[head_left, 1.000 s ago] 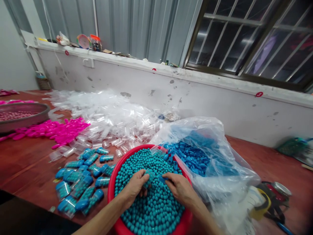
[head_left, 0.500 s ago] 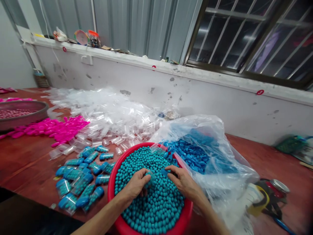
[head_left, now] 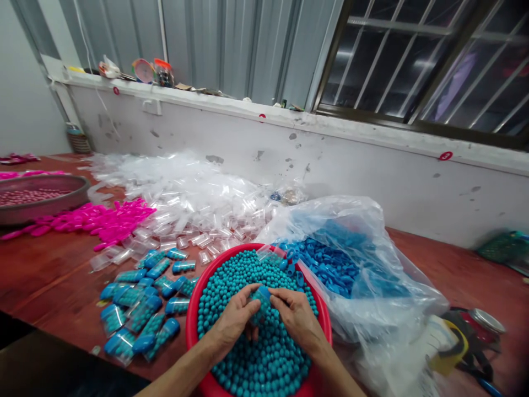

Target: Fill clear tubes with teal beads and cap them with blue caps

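Observation:
My left hand (head_left: 236, 315) is closed around a small clear plastic container (head_left: 260, 310) with turquoise beads inside. On the container's upper end sits a blue cap (head_left: 263, 293), pinched by the fingers of my right hand (head_left: 298, 318). Both hands are over a red basin (head_left: 193, 300) full of loose turquoise beads (head_left: 264, 361). To the left, several capped containers of beads (head_left: 138, 309) lie in a heap on the table. A clear plastic bag (head_left: 372, 220) at the right holds many blue caps (head_left: 330, 267). Fingers partly hide the held container.
Behind the basin spreads a large pile of clear empty containers (head_left: 194, 193). Bright pink pieces (head_left: 103, 218) and a bowl of pink beads (head_left: 80, 190) are at the left. A jar with a metal lid (head_left: 487, 320) stands far right on the red table (head_left: 49, 264).
My right hand has moved left, bringing the blue cap from beside the container onto its top. My left hand still holds the container. The view has shifted slightly.

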Demonstrator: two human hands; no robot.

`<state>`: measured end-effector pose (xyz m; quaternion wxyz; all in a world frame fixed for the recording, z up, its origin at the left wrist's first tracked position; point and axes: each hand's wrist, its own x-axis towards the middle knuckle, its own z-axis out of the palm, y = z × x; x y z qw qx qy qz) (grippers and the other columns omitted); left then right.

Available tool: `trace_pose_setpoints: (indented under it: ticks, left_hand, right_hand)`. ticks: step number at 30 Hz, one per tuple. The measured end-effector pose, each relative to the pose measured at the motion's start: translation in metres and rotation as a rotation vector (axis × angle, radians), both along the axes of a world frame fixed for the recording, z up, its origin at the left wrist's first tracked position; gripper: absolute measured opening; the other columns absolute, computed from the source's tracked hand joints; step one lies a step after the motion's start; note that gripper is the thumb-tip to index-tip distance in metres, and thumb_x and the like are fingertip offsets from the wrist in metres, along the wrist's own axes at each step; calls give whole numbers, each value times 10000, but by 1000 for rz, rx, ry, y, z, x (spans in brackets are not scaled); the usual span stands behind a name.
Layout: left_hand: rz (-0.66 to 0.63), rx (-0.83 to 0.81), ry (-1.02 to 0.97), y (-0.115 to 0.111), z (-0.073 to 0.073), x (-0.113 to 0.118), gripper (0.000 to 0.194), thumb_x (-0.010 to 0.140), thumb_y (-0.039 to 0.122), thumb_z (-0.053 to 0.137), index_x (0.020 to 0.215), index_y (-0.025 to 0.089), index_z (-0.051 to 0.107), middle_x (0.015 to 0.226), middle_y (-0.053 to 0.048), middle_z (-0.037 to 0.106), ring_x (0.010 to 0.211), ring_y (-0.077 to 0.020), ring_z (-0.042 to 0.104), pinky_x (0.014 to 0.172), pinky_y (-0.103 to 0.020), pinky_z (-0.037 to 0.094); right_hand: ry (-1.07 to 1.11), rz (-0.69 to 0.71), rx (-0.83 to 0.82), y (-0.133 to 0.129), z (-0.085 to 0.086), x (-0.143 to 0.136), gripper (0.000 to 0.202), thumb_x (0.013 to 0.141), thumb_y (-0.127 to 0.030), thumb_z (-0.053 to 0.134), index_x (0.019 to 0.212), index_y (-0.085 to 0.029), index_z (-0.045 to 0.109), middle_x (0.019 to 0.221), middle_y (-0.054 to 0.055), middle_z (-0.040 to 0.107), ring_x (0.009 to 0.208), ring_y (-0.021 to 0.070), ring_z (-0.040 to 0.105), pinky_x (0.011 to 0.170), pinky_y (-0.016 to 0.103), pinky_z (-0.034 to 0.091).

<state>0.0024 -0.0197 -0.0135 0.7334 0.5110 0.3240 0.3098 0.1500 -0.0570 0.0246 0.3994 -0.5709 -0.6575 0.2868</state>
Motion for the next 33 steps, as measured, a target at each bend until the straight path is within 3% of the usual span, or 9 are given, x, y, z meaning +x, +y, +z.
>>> trace_pose_setpoints:
  ticks: [9,12,15,18,21,23,26,29,33]
  left_hand:
    - [168,-36,75,0,7,0,518,673,467,554,1082,165,457,482,82,448,315,-42,365,299,-148,291]
    - [66,-23,97,1,11,-2,475,701,447,520,1078,169,444,493,69,483,326,-64,430,314,-155,303]
    - [-35,9,133,0,15,-2,412,728,406,483,1066,179,422,520,59,513,330,-77,456,311,-158,295]
    - [-21,53,187,-3,16,0,337,750,376,448,1022,177,421,504,75,460,342,-69,405,308,-156,291]
    - [38,115,199,-5,13,2,352,743,353,479,1046,184,426,541,83,404,408,-69,368,336,-159,315]
    - [61,126,177,-5,11,3,397,743,346,486,1098,183,413,594,66,455,453,-80,402,384,-176,344]
    - [107,153,113,-3,10,3,412,747,327,501,1123,173,430,766,4,570,658,-127,523,603,-225,431]
    - [130,218,57,-1,11,3,362,739,287,531,1080,173,488,972,-30,582,910,-166,515,856,-258,380]
    - [76,226,40,-4,11,3,292,765,310,504,1023,175,519,928,-12,596,868,-168,522,820,-279,401]
  right_hand:
    - [-153,179,66,2,2,1,225,830,-199,419,882,-206,637,710,4,568,678,132,523,670,241,417]
    - [57,156,-105,4,0,12,228,745,-200,514,947,-216,619,775,-6,544,647,119,524,616,241,454]
    - [374,5,-279,8,-8,18,372,660,-231,583,1028,-175,558,782,-8,530,535,102,512,477,234,463]
    - [468,-91,-268,11,-15,14,503,645,-221,589,1133,-157,485,820,14,568,648,152,566,513,253,487]
    - [293,-40,-192,8,-15,5,463,733,-255,523,1183,-155,477,964,56,608,853,195,581,715,305,488]
    - [114,49,-164,2,-13,-2,500,755,-295,520,1227,-147,451,1136,84,557,1038,221,513,884,339,412]
    - [-123,128,-137,-6,-15,-13,815,644,-316,651,1336,-109,275,1344,138,349,1231,261,314,996,366,297]
    - [-302,73,-82,-9,-22,-24,918,612,-302,661,1357,-66,179,1314,196,346,1185,292,367,941,394,356]
    - [-495,-15,32,-12,-26,-35,853,634,-257,581,1359,-113,155,1094,151,507,895,268,554,730,394,467]
